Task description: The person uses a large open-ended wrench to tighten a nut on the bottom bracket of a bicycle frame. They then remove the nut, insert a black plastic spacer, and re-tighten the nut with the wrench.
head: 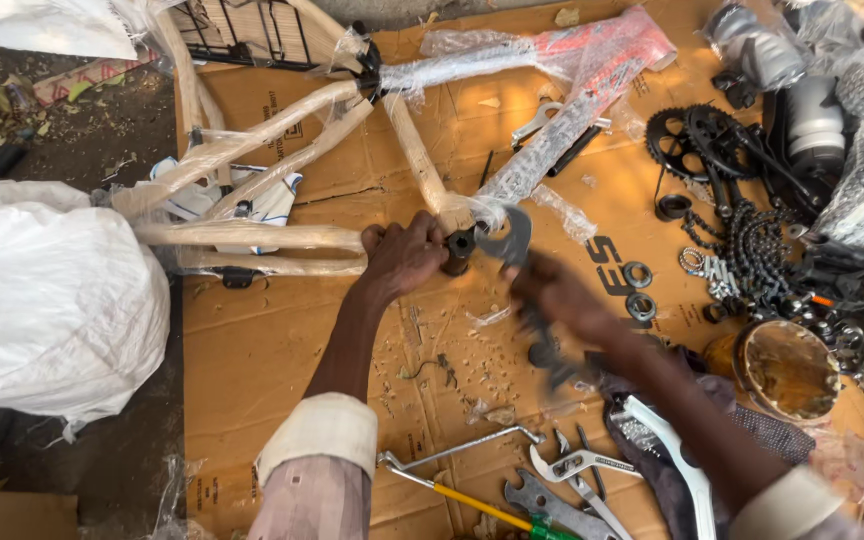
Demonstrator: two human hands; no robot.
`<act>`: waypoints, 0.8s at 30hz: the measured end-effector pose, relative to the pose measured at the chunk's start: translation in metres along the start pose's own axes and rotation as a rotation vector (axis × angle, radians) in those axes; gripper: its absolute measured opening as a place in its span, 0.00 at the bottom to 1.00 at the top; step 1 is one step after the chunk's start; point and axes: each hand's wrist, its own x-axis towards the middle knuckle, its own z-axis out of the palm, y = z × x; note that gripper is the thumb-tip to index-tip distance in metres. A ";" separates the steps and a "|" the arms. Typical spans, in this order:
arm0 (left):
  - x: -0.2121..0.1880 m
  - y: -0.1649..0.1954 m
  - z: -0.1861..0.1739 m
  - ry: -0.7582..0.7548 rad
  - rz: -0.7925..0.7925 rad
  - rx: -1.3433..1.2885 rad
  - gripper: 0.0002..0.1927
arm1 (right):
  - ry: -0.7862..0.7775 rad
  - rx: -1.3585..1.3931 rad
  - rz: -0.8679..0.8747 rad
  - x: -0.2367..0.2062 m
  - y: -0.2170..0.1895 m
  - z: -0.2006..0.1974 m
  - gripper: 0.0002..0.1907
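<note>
- Left hand (pixel 404 255): grip closed around the bottom-bracket junction of the bicycle frame (pixel 252 150), just beside the black bottom-bracket shell (pixel 459 247).
- Right hand (pixel 557 295): motion-blurred; grip closed on the handle of a flat grey spanner (pixel 507 240), whose hooked head touches the shell.
- Bicycle frame: wrapped in beige paper and clear film, lying flat on the cardboard sheet (pixel 272 350) that covers the ground, its tubes running up and to the left from the hands.
- Chainring and crank set (pixel 697 140) with a black chain (pixel 752 245): upper right, well apart from the hands.
- Loose rings (pixel 638 274): on the cardboard, near the right hand.
- Spanners and a yellow-handled tool (pixel 467 497): bottom edge, between the two forearms.
- White sack (pixel 47 300): left of the cardboard.
</note>
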 end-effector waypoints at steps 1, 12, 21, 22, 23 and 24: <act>0.000 -0.002 0.000 0.003 0.052 0.074 0.15 | 0.029 0.249 0.005 -0.007 0.013 0.027 0.17; 0.009 -0.009 0.005 0.032 0.256 0.274 0.24 | 0.157 1.099 -0.120 0.017 0.002 0.172 0.08; 0.014 -0.024 0.013 0.114 0.395 0.413 0.22 | 0.352 1.218 -0.049 0.026 -0.011 0.198 0.10; 0.014 -0.024 0.013 0.105 0.364 0.377 0.22 | 0.352 1.213 -0.046 0.025 -0.013 0.198 0.11; 0.015 -0.023 0.014 0.096 0.335 0.339 0.23 | 0.353 1.207 -0.045 0.024 -0.013 0.197 0.11; 0.015 -0.022 0.014 0.087 0.307 0.303 0.24 | 0.356 1.191 -0.011 0.023 -0.014 0.196 0.13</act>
